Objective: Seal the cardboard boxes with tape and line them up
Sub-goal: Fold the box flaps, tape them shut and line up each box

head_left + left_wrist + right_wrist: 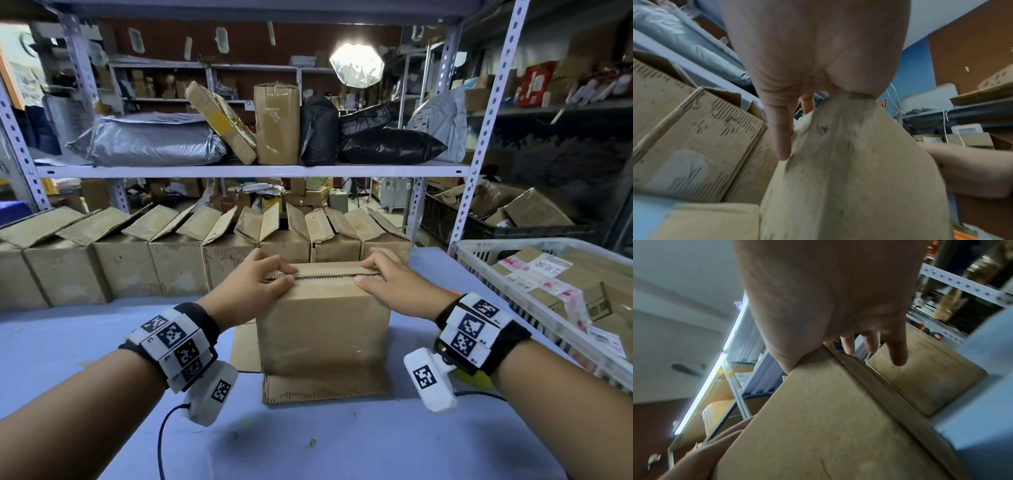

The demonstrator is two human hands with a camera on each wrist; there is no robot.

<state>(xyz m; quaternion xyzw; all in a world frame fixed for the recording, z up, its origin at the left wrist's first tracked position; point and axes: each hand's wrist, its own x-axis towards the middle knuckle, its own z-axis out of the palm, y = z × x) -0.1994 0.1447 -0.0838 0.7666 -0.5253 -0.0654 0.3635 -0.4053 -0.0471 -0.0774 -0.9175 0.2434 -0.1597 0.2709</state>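
A plain cardboard box (323,325) stands on the blue table (85,342) in front of me, its bottom flaps (325,389) splayed out flat underneath. Both hands sit on its top, where the two top flaps meet in a seam. My left hand (286,273) pinches the seam's left end, thumb on the near flap and curled fingers on the far one. My right hand (363,272) grips the right end the same way. The left wrist view shows the left hand (818,48) hooked over the box (859,178). In the right wrist view, the right hand (828,296) lies on the box (818,418).
A row of several open cardboard boxes (178,263) lines the back of the table, flaps up. A white plastic basket (479,248) of labelled parcels stands at the right. Metal shelving (239,170) with bagged and boxed parcels rises behind.
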